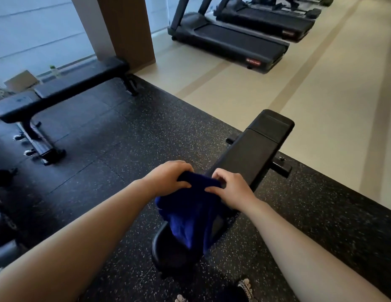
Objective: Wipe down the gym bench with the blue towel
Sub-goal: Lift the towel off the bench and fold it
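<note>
A black padded gym bench (253,149) runs away from me toward the upper right, standing on speckled black rubber flooring. Both hands hold the blue towel (190,216) above the bench's near end. My left hand (168,177) grips the towel's top left edge. My right hand (231,188) pinches its top right edge. The towel hangs down bunched between them and covers part of the near seat pad (168,251).
A second black bench (59,92) stands at the left, with dumbbells (4,247) along the left edge. Treadmills (234,40) line the beige floor at the back. A wooden pillar (127,27) rises behind. A shoe (244,287) shows at the bottom.
</note>
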The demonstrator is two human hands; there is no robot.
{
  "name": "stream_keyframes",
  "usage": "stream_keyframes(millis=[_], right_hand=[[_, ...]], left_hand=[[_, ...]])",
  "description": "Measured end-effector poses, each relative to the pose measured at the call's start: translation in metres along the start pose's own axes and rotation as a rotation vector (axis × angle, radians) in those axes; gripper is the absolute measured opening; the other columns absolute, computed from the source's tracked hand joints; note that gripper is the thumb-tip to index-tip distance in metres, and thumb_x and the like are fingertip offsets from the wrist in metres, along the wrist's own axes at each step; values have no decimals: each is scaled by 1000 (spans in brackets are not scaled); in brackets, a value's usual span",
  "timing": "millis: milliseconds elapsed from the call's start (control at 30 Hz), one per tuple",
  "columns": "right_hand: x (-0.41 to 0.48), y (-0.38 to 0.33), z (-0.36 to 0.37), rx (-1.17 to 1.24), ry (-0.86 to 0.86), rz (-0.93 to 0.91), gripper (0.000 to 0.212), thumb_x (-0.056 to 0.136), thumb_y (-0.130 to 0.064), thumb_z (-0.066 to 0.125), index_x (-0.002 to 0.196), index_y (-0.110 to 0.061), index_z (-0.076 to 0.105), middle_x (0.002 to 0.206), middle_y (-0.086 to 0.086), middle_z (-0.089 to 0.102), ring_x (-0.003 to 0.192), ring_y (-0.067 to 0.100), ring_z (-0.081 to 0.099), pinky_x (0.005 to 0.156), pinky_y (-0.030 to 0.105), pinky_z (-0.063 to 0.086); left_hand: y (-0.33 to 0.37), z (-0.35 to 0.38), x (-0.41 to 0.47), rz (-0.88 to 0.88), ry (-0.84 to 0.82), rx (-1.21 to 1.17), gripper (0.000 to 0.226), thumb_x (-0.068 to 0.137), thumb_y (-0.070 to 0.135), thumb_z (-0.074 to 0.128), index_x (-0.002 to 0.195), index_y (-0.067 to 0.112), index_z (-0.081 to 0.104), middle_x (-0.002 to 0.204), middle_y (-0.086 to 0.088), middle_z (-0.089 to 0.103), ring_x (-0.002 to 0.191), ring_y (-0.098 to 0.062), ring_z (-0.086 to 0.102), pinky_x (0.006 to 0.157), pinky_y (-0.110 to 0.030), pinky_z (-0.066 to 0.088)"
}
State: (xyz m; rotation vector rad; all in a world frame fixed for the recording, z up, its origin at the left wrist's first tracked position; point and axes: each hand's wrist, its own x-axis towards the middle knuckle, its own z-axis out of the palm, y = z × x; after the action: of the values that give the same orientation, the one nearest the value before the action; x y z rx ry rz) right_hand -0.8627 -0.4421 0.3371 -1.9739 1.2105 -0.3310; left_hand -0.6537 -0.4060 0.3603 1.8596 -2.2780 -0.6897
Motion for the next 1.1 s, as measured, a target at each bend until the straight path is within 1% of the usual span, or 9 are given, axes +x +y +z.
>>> stream_keyframes(millis=[167,300,433,567,633,733,833,1000,1100], right_hand=[[-9,14,30,9,-81,74,16,76,-29,74,79,-21,60,79,-2,65,75,16,60,68,34,50],[-12,41,66,23,-200,171,13,75,-28,75,79,-22,64,80,0,68,76,15,62,67,29,49],[-1,80,101,1,-278,231,15,74,-33,75,79,-22,65,78,-1,68,72,13,62,60,22,44],[31,124,134,-29,-265,257,12,80,-32,70,86,-24,64,87,-5,67,83,14,62,74,29,49],[49,148,152,-75,-201,255,19,84,-27,66,102,-23,62,105,-5,63,99,15,59,85,30,48],[66,177,179,-105,-219,243,39,86,-20,63,124,-20,53,133,-3,50,123,18,47,103,28,36],[72,195,200,-99,-345,220,41,87,-20,62,127,-18,52,136,-1,48,126,18,45,105,27,32],[82,210,217,-124,-456,194,36,88,-24,61,123,-19,55,131,-4,52,121,17,49,100,29,39],[88,208,227,-153,-519,165,45,86,-28,63,128,-18,50,137,-4,44,128,18,41,102,30,37]], left_hand=[[-21,32,-18,-16,-131,-5,27,83,35,65,105,20,60,102,3,60,97,-16,56,88,-34,46],[-36,76,-23,-46,-272,-25,26,90,39,56,107,21,60,106,2,60,99,-15,55,88,-29,45],[-57,125,-7,-85,-350,-28,29,94,39,48,111,19,59,112,-3,61,106,-20,55,94,-34,44],[-85,175,22,-163,-287,2,31,96,33,45,121,18,54,121,-5,54,115,-22,49,99,-34,41],[-103,203,37,-218,-223,24,34,95,25,47,128,19,49,127,-5,48,120,-24,44,104,-36,38],[-123,241,51,-283,-336,56,43,92,17,49,135,18,43,135,-6,43,127,-28,39,108,-39,35],[-135,265,60,-288,-476,87,43,92,22,52,134,19,44,139,-3,41,132,-25,36,109,-40,34],[-140,280,69,-302,-531,97,45,91,28,53,135,22,44,141,1,40,131,-22,38,106,-40,38],[-140,287,73,-269,-546,121,52,91,31,54,140,22,38,148,2,34,135,-20,33,109,-37,34]])
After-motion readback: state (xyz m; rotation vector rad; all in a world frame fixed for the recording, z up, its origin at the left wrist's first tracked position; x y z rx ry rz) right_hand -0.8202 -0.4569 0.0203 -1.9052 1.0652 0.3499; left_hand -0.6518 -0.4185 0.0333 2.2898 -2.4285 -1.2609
